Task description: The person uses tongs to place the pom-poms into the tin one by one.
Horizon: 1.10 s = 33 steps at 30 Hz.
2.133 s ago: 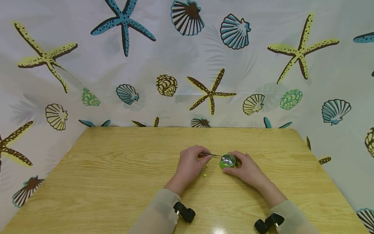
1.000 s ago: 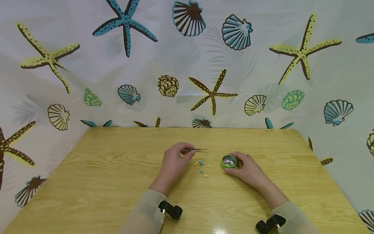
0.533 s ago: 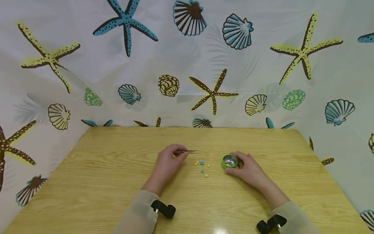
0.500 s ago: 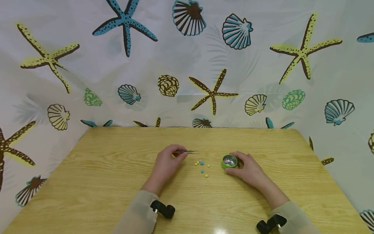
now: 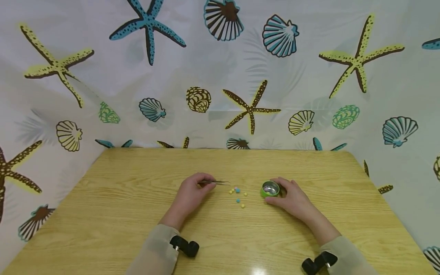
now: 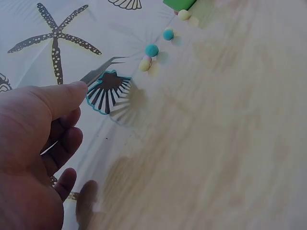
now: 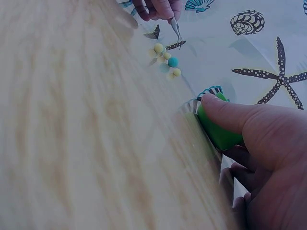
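My left hand (image 5: 192,193) pinches a pair of metal tweezers (image 5: 220,182) between thumb and fingers, their bent tips pointing right. In the left wrist view the tips of the tweezers (image 6: 108,64) stand slightly apart with nothing between them. Just right of them on the table lie several small balls, among them a blue ball (image 5: 238,190), a yellow ball (image 5: 243,206) and a pinkish one partly hidden. My right hand (image 5: 292,196) grips a small round cup (image 5: 264,194), green outside and shiny metal inside, with thumb and fingers on its sides. The cup stands upright.
The wooden table (image 5: 137,214) reaches back to a pale cloth (image 5: 206,130) printed with starfish and shells, which also hangs along both sides. A black wrist camera (image 5: 185,246) sits on the left sleeve, and another black wrist camera (image 5: 319,262) on the right one.
My left hand has drawn the tweezers from the cup's rim leftward, past the balls, then a little toward me. The balls it covered now show. The right hand still holds the cup in place.
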### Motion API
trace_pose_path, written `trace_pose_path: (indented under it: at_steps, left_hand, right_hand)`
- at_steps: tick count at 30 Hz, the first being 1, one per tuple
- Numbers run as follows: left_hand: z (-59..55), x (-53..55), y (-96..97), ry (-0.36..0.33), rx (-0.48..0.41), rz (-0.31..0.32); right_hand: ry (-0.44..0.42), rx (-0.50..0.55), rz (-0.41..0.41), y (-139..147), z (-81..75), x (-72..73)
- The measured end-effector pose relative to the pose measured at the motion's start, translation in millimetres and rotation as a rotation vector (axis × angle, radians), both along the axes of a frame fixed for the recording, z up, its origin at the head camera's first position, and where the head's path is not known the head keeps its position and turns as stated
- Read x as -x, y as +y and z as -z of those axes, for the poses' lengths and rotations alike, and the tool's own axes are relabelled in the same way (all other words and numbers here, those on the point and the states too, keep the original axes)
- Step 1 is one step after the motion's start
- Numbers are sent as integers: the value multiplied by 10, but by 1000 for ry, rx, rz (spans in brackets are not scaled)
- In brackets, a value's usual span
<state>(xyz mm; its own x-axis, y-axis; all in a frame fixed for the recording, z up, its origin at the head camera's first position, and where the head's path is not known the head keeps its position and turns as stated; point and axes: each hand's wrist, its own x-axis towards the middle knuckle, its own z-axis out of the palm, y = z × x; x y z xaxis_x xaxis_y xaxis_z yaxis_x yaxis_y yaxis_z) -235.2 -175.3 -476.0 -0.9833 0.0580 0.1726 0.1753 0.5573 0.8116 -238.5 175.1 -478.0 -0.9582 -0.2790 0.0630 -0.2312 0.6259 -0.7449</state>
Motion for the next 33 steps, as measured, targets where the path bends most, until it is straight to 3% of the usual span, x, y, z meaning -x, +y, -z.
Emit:
trace_pose_path:
  at_steps: [10, 15, 33]
  left_hand:
    - [12, -20, -76, -33, 0, 60]
    - [38, -21, -95, -54, -9, 79]
    - [79, -32, -95, -53, 25, 88]
  right_hand:
    - [18, 8, -2, 2, -9, 1]
    - [-35, 8, 11, 5, -2, 2]
    - [-58, 6, 18, 17, 12, 1]
